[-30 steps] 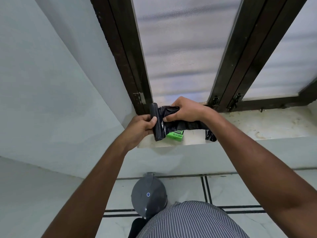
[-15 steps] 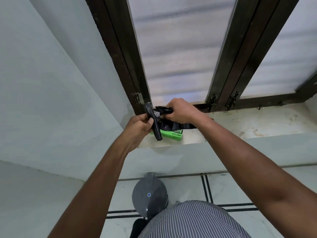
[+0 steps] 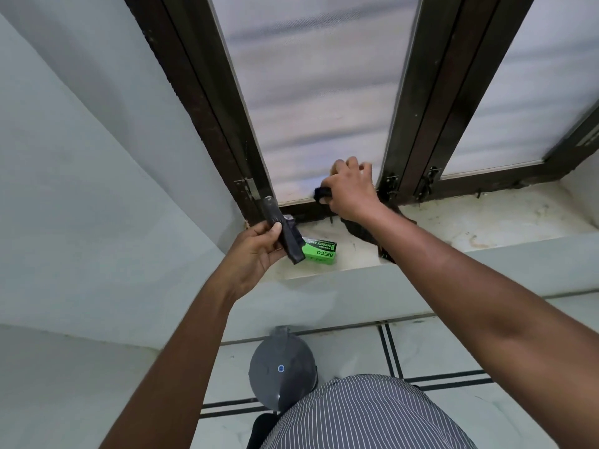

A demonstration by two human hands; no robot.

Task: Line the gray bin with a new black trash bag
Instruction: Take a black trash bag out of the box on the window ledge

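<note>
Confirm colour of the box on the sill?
Bright green box with black and white lettering, clearest in the head view, the only one.

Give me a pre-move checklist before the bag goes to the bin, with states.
1. Bag separated from roll: ok; the right hand grips the black bag apart from the roll.
2. Roll secured: ok; the left hand holds it.
3. Bag opened out: not ok; it hangs bunched.
4. Gray bin open: not ok; its lid looks shut.
5. Bin empty inside: cannot tell.
6. Green box stable on the sill: ok.
</note>
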